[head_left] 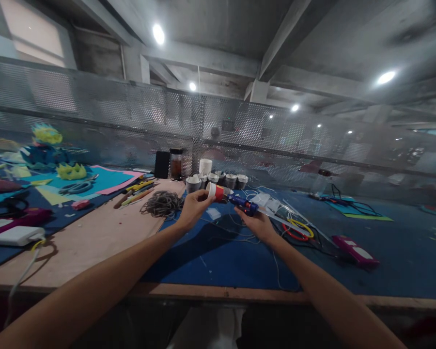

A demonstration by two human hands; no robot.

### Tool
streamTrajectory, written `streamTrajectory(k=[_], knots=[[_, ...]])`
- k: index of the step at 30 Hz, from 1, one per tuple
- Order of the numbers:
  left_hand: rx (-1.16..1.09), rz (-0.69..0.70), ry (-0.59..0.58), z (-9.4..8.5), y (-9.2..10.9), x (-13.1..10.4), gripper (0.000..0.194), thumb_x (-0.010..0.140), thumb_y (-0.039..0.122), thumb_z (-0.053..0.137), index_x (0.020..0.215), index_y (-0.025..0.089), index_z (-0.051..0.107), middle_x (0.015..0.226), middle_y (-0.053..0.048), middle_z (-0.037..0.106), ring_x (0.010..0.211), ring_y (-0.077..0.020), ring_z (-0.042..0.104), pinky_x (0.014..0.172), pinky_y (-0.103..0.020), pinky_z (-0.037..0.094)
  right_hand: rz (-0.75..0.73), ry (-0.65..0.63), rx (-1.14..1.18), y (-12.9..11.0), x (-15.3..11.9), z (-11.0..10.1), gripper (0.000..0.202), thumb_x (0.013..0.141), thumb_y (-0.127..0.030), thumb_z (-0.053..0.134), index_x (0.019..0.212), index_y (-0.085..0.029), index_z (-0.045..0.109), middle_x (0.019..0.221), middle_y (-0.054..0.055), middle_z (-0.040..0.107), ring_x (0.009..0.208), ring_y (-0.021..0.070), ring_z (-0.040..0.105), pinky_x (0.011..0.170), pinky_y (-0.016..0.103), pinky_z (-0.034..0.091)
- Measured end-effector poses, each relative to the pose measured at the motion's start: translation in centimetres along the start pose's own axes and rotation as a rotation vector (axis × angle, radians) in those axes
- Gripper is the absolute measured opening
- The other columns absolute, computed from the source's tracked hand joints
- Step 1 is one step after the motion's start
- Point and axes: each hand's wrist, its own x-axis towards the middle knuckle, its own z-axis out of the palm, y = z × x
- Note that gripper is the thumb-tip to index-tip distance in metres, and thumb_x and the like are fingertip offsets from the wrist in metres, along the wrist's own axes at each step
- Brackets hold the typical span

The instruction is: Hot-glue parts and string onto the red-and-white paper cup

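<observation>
My left hand (195,207) grips a small paper cup (215,192), tilted on its side, with a white rim toward the left and a red wall. In my right hand (256,222) is a blue glue gun (245,204), its nozzle pointing left at the cup's far end. Whether nozzle and cup touch, I cannot tell. Thin pale strands (236,237) trail over the blue mat below the hands. Just behind them stand several grey-wrapped cups (194,183) and a stack of white cups (205,166). A heap of grey cord (163,203) lies left of my left hand.
Clear plastic packaging (276,203) and red and yellow cable loops (301,230) lie right of the glue gun. A purple power strip (356,251) is farther right. Scissors (78,186), coloured paper (111,180) and a white adapter (17,235) are at left. A perforated metal screen (236,123) rises behind.
</observation>
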Motion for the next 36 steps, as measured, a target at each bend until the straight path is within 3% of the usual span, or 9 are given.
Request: streamTrajectory(k=[10,36], knots=[[-0.006,-0.001,0.011,-0.05,-0.33,0.10,0.026,0.077,0.038,0.071,0.082,0.013,0.075,0.071,-0.002,0.068,0.067,-0.0170,0.056,0.062,-0.026,0.039,-0.023,-0.012,-0.023,-0.51,0.07,-0.25,0.039,0.086,-0.051,0.063,0.060,-0.023,0.064,0.052,0.004,0.060,0.064,0.0257,0.066,0.057,0.034,0.051],[-0.018,-0.007,0.031,-0.15,-0.58,0.32,0.024,0.077,0.036,0.072,0.081,0.012,0.075,0.070,-0.002,0.067,0.067,-0.0161,0.056,0.063,-0.026,0.040,-0.067,-0.017,-0.121,-0.12,-0.05,-0.20,0.039,0.088,-0.050,0.062,0.062,-0.022,0.065,0.051,0.003,0.058,0.056,0.0221,0.061,0.056,0.032,0.047]])
